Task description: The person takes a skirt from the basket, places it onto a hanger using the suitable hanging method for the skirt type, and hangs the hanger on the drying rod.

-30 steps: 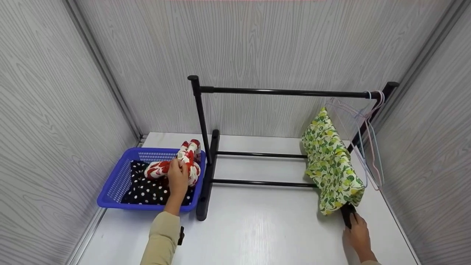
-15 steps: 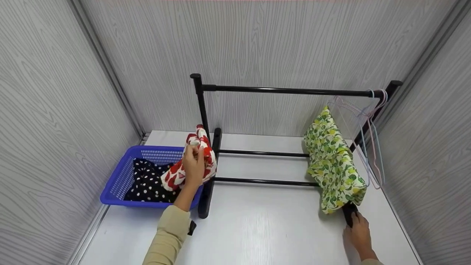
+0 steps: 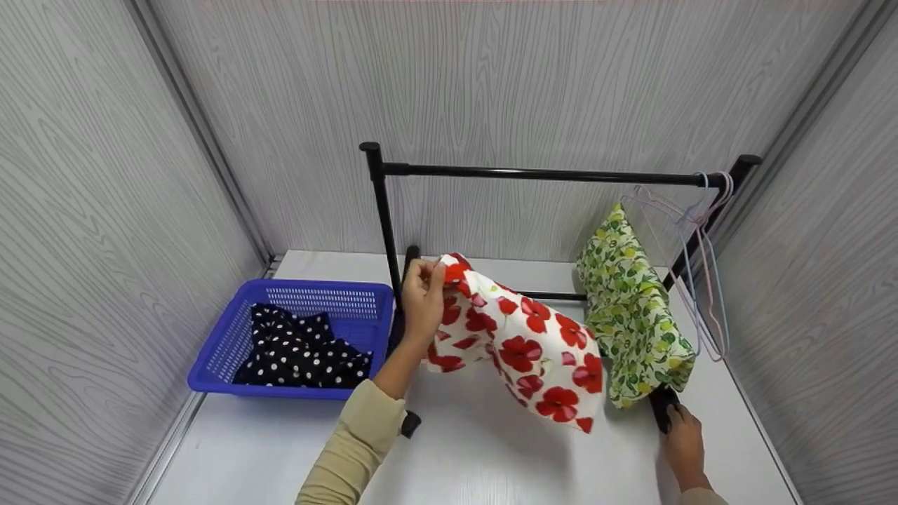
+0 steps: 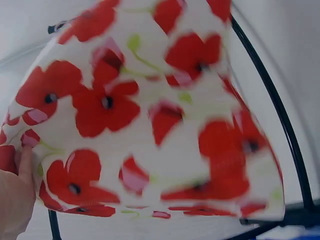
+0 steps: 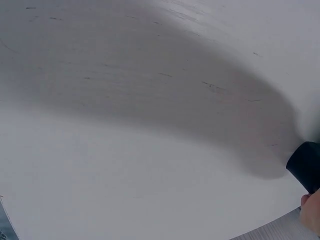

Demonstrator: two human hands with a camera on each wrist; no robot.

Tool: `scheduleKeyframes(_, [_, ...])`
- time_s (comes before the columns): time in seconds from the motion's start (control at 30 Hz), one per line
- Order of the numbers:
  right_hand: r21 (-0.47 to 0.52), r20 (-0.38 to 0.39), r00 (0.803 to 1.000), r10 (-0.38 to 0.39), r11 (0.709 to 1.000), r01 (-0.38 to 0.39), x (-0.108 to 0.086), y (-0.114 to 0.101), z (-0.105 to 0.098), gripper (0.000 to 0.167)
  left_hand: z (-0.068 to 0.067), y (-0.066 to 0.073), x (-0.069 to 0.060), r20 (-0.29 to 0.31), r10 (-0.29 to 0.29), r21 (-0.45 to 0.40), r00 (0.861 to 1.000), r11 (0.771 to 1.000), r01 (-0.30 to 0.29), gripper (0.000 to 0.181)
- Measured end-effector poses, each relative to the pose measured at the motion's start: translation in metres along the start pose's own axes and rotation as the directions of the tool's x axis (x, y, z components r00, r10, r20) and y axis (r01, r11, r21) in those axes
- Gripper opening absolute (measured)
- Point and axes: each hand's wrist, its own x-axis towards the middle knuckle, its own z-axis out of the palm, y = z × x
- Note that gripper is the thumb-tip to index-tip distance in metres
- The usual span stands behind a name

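Observation:
My left hand (image 3: 424, 301) pinches one edge of a white cloth with red poppies (image 3: 523, 351), held up in front of the rack. The cloth spreads out to the right, its lower corner hanging free. In the left wrist view the poppy cloth (image 4: 165, 115) fills most of the frame, with part of my hand (image 4: 17, 200) at the left edge. My right hand (image 3: 684, 445) grips the front end of the black clothes rack's right foot (image 3: 661, 407). The right wrist view shows only the foot's tip (image 5: 304, 164) and a bit of that hand (image 5: 312, 215).
A blue plastic basket (image 3: 203, 365) stands left of the rack, with a black polka-dot cloth (image 3: 302, 354) inside. Lemon-print fabric (image 3: 631, 308) hangs at the rack's right end. Several pink and blue hangers (image 3: 708, 266) hang from the top bar (image 3: 533, 174). Grey walls enclose the white tabletop.
My left hand has lifted the poppy cloth out of the basket and carried it right, past the rack's left post. The bundled cloth has fallen open. My right hand stays on the foot.

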Motion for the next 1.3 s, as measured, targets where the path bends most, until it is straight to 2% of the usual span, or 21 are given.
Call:
scheduleKeyframes(0.17, [0.031, 0.004, 0.999, 0.035, 0.999, -0.035, -0.001, -0.004, 0.002, 0.034, 0.019, -0.016, 0.004, 0.037, -0.07, -0.136, 0.997, 0.988, 0.074, 0.01])
scheduleKeyframes(0.3, [0.029, -0.036, 0.999, 0.016, 0.999, -0.015, -0.002, -0.005, 0.006, 0.032, 0.023, -0.046, -0.006, 0.04, -0.121, -0.173, 0.992, 0.977, 0.126, 0.012])
scheduleKeyframes(0.43, [0.035, -0.118, 0.993, -0.008, 0.999, 0.013, -0.003, -0.007, 0.009, 0.03, 0.017, -0.079, -0.022, 0.051, -0.189, -0.195, 0.981, 0.961, 0.196, 0.015])
scheduleKeyframes(0.5, [0.047, -0.138, 0.99, 0.004, 0.999, 0.002, -0.003, -0.008, 0.009, 0.031, 0.012, -0.093, -0.027, 0.045, -0.222, -0.204, 0.974, 0.952, 0.227, 0.017])
scheduleKeyframes(0.73, [0.105, -0.186, 0.979, 0.082, 0.992, -0.063, -0.004, -0.016, 0.013, 0.038, -0.006, -0.124, -0.041, -0.03, -0.263, -0.131, 0.964, 0.957, 0.257, 0.019])
scheduleKeyframes(0.8, [0.145, -0.214, 0.964, 0.157, 0.981, -0.127, -0.006, -0.021, 0.014, 0.04, -0.01, -0.129, -0.045, -0.037, -0.277, -0.141, 0.96, 0.953, 0.269, 0.02])
scheduleKeyframes(0.87, [0.206, -0.237, 0.934, 0.269, 0.953, -0.223, -0.008, -0.028, 0.016, 0.04, -0.012, -0.132, -0.047, -0.038, -0.28, -0.16, 0.959, 0.949, 0.271, 0.02])
scheduleKeyframes(0.93, [0.301, -0.237, 0.884, 0.404, 0.895, -0.328, -0.01, -0.038, 0.02, 0.037, -0.012, -0.133, -0.05, -0.038, -0.268, -0.152, 0.963, 0.954, 0.259, 0.018])
scheduleKeyframes(1.0, [0.386, -0.205, 0.837, 0.508, 0.828, -0.407, -0.012, -0.048, 0.023, 0.033, -0.013, -0.134, -0.051, -0.031, -0.23, -0.099, 0.973, 0.969, 0.226, 0.017])
scheduleKeyframes(1.03, [0.416, -0.194, 0.822, 0.535, 0.804, -0.425, -0.012, -0.053, 0.025, 0.03, -0.013, -0.135, -0.052, -0.026, -0.208, -0.06, 0.978, 0.977, 0.207, 0.02])
scheduleKeyframes(1.07, [0.443, -0.174, 0.817, 0.55, 0.784, -0.434, -0.013, -0.058, 0.027, 0.028, -0.013, -0.137, -0.053, -0.02, -0.186, -0.017, 0.982, 0.982, 0.186, 0.024])
scheduleKeyframes(1.1, [0.459, -0.152, 0.82, 0.552, 0.774, -0.436, -0.014, -0.062, 0.03, 0.026, -0.013, -0.14, -0.054, -0.011, -0.166, 0.02, 0.986, 0.986, 0.167, 0.03])
scheduleKeyframes(1.17, [0.466, -0.108, 0.842, 0.528, 0.775, -0.426, -0.016, -0.071, 0.034, 0.024, -0.015, -0.151, -0.057, 0.015, -0.143, 0.067, 0.99, 0.988, 0.142, 0.041])
scheduleKeyframes(1.2, [0.463, -0.089, 0.858, 0.506, 0.784, -0.414, -0.017, -0.075, 0.036, 0.025, -0.017, -0.17, -0.059, 0.022, -0.109, 0.085, 0.994, 0.991, 0.107, 0.044])
scheduleKeyframes(1.27, [0.465, -0.028, 0.884, 0.467, 0.789, -0.402, -0.018, -0.083, 0.04, 0.026, -0.023, -0.215, -0.06, 0.028, -0.032, 0.146, 0.999, 0.989, 0.027, 0.046])
scheduleKeyframes(1.3, [0.47, 0.007, 0.893, 0.45, 0.787, -0.401, -0.019, -0.088, 0.041, 0.026, -0.025, -0.239, -0.06, 0.038, -0.025, 0.187, 0.999, 0.982, 0.018, 0.046])
